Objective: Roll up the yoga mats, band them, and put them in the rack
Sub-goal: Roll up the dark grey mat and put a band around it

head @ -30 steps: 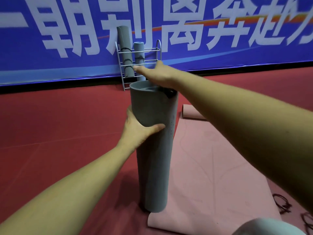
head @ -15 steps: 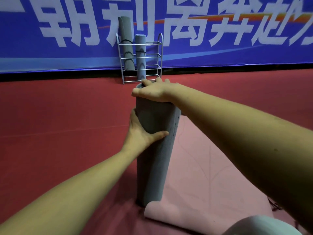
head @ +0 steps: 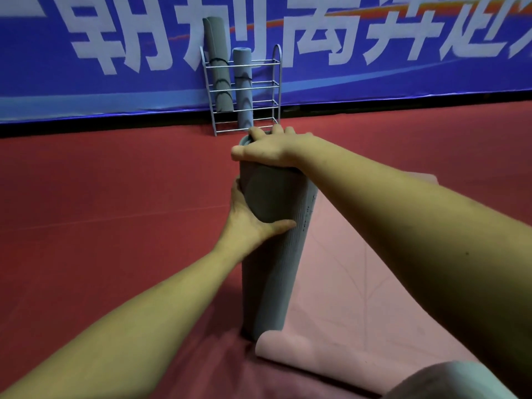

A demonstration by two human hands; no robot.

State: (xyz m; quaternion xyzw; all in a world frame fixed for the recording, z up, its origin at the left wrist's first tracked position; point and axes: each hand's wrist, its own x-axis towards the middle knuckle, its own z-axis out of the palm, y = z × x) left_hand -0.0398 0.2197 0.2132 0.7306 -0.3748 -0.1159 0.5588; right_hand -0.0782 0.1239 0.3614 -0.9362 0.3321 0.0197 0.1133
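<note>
Left hand (head: 247,223): fingers wrapped round the roll (head: 270,283), thumb across its front. Right hand (head: 270,151): fingers flat, pressing on the roll's top end. Roll stands upright on the floor (head: 115,211), beside the pink mat (head: 359,298), well apart from the rack (head: 260,62).

My right hand (head: 270,148) covers the grey roll's (head: 270,269) top end, fingertips lost past the far rim. My left hand's (head: 247,223) fingers vanish behind it. My right forearm hides much of the pink mat (head: 345,298). The bottom edge crops a grey shape (head: 449,381).
</note>
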